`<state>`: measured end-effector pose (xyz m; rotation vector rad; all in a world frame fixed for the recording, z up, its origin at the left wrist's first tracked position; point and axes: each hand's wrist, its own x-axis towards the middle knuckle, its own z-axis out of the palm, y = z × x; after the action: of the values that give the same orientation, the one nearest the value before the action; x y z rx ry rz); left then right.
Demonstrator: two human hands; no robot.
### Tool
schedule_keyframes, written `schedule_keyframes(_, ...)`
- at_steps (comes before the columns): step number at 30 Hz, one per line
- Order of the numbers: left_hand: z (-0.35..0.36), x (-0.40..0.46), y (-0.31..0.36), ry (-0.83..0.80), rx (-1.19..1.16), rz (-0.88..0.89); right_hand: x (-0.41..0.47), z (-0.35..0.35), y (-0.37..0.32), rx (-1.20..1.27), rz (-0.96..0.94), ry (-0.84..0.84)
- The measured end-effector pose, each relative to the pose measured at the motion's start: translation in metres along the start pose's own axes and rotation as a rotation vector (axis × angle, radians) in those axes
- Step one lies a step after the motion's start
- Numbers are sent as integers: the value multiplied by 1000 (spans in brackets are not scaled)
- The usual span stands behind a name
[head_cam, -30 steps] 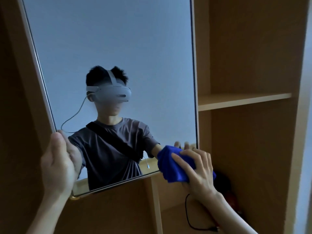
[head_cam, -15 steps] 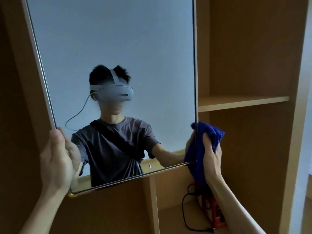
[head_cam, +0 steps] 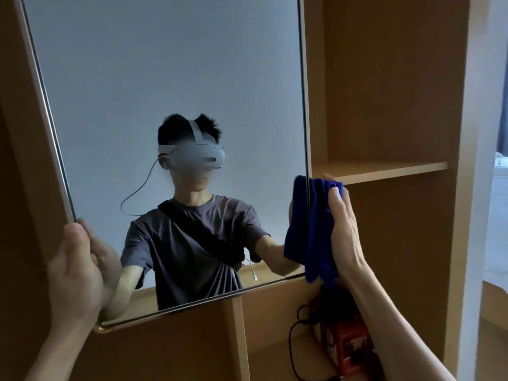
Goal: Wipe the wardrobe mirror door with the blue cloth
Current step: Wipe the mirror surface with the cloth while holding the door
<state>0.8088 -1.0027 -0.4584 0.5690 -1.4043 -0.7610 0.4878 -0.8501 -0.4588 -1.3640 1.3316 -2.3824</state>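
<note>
The mirror door (head_cam: 165,92) stands swung open from the wardrobe (head_cam: 384,92), its glass facing the person; the left hand (head_cam: 74,273) is clamped on the door's outer edge near the lower corner, thumb on the near side and fingers wrapped onto the glass; the purpose appears to be steadying, so the hinged panel does not swing away under wiping pressure. The right hand (head_cam: 345,229) grasps the blue cloth (head_cam: 319,226), bunched and folded over the door's hinge-side edge low down, just above the bottom corner; thumb behind the cloth, the fingers hidden on the far side; the wrap suggests the edge itself is being wiped rather than the open glass. The cloth hangs a little below the hand. Behind, a shelf (head_cam: 384,169) sits level with the top of the cloth; a red box (head_cam: 349,345) and a black cable (head_cam: 295,350) lie in the compartment below, apart from the work. Judgement: the broad upper glass probably remains to be covered.
</note>
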Motion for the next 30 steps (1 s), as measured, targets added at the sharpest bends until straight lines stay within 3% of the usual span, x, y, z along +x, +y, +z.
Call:
schedule_keyframes(10,-5,1,-6,-40,-70,0,-37,-7,25,-114,12,145)
schedule_keyframes(20,-3,-8,4,-22,82,88,51,23,-53,-120,-166,188)
schedule_keyframes(25,1,-18,10,164,126,1,19,16,-20,-104,-100,205)
schedule_keyframes(30,1,-25,31,96,172,-60,-19,2,7,-149,-9,181)
